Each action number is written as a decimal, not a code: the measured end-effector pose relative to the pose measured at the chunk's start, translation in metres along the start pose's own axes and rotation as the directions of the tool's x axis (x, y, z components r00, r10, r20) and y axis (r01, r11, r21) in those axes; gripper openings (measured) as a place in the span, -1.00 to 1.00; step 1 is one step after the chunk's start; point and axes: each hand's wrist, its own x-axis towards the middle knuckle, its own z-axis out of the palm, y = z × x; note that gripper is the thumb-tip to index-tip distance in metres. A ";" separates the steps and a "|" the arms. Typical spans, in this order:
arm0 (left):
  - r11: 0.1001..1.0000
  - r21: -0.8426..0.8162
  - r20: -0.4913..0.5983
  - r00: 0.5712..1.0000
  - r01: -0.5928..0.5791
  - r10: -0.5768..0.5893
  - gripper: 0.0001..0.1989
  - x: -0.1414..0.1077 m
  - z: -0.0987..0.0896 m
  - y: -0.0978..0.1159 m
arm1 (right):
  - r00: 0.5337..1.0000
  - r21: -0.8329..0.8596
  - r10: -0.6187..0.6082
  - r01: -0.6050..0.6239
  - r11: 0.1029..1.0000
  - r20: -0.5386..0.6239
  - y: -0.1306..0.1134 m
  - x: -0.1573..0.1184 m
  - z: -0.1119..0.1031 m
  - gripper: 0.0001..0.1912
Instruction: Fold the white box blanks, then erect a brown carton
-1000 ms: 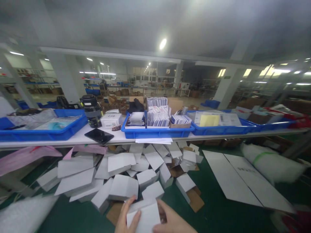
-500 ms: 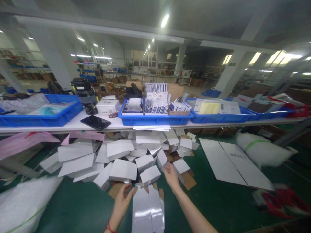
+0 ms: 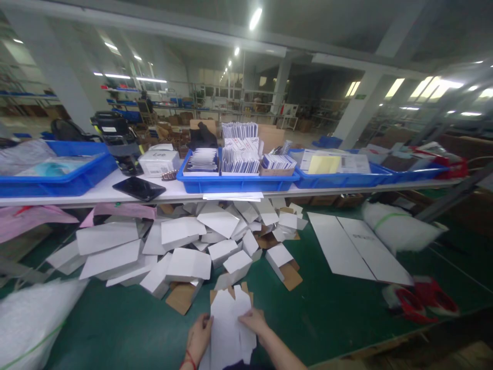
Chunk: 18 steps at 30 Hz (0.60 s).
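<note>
Flat white carton blanks point(image 3: 227, 329) with brown undersides lie stacked at the front edge of the green table, close to my body. My left hand point(image 3: 199, 334) is at the left edge of the top blank, its thumb and fingertips closed on that edge. On the right side of the same blank, my right hand point(image 3: 254, 322) pinches a flap. Just beyond the blanks sits a heap of folded white boxes point(image 3: 188, 264), several with open brown flaps.
Blue trays point(image 3: 239, 184) with cards and papers stand on a raised shelf, beside a black phone point(image 3: 139, 188). Flat white cardboard point(image 3: 358, 249), a foam bundle point(image 3: 400, 226) and red tape rolls point(image 3: 419, 303) lie right. Bubble wrap point(image 3: 38, 324) is at left.
My right hand has come back from the heap to the flat blanks and now grips the top one. My left hand has closed on its edge. The view has shifted slightly.
</note>
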 end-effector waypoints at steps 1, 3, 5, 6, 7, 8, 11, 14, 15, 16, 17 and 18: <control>1.000 0.008 -0.013 1.000 -0.025 0.025 -0.59 0.000 -0.001 0.005 | 1.000 0.025 0.012 -0.012 1.000 0.011 0.000 0.003 0.002 -0.81; 0.996 -0.002 -0.020 0.996 -0.087 0.087 -0.49 0.000 -0.004 0.018 | 1.000 0.068 0.021 -0.021 0.997 0.005 -0.002 0.007 0.004 -0.84; 0.985 -0.048 0.003 0.987 -0.163 0.163 -0.46 0.000 -0.007 0.032 | 0.999 0.106 0.000 0.003 0.994 -0.032 -0.005 0.010 0.001 -0.84; 0.976 -0.079 0.018 0.979 -0.201 0.203 -0.46 -0.001 -0.010 0.039 | 0.998 0.122 -0.018 0.024 0.992 -0.053 -0.009 0.010 -0.003 -0.81; 0.965 -0.108 0.032 0.970 -0.237 0.241 -0.45 -0.001 -0.013 0.047 | 0.996 0.136 -0.042 0.051 0.989 -0.073 -0.014 0.010 -0.008 -0.72; 0.954 -0.133 0.043 0.960 -0.267 0.275 -0.43 -0.003 -0.017 0.055 | 0.992 0.154 -0.078 0.093 0.984 -0.102 -0.022 0.009 -0.016 -0.58; 0.916 -0.184 0.091 0.922 -0.356 0.377 -0.41 -0.012 -0.031 0.083 | 0.938 0.210 -0.230 0.287 0.935 -0.259 -0.056 0.001 -0.046 -0.21; 0.874 -0.200 0.154 0.867 -0.443 0.474 -0.42 -0.028 -0.045 0.114 | 0.858 0.242 -0.329 0.442 0.864 -0.394 -0.096 -0.012 -0.077 -0.23; 0.875 -0.207 0.146 0.871 -0.437 0.470 -0.39 -0.034 -0.049 0.125 | 0.847 0.252 -0.345 0.466 0.848 -0.404 -0.107 -0.016 -0.085 -0.29; 0.885 -0.221 0.128 0.887 -0.410 0.443 -0.34 -0.040 -0.052 0.135 | 0.840 0.260 -0.361 0.484 0.835 -0.404 -0.117 -0.020 -0.092 -0.35; 0.896 -0.246 0.096 0.910 -0.370 0.402 -0.30 -0.047 -0.056 0.145 | 0.836 0.267 -0.381 0.501 0.823 -0.395 -0.125 -0.025 -0.096 -0.39; 0.902 -0.281 0.061 0.932 -0.327 0.357 -0.28 -0.053 -0.060 0.155 | 0.836 0.278 -0.391 0.509 0.815 -0.385 -0.132 -0.029 -0.099 -0.40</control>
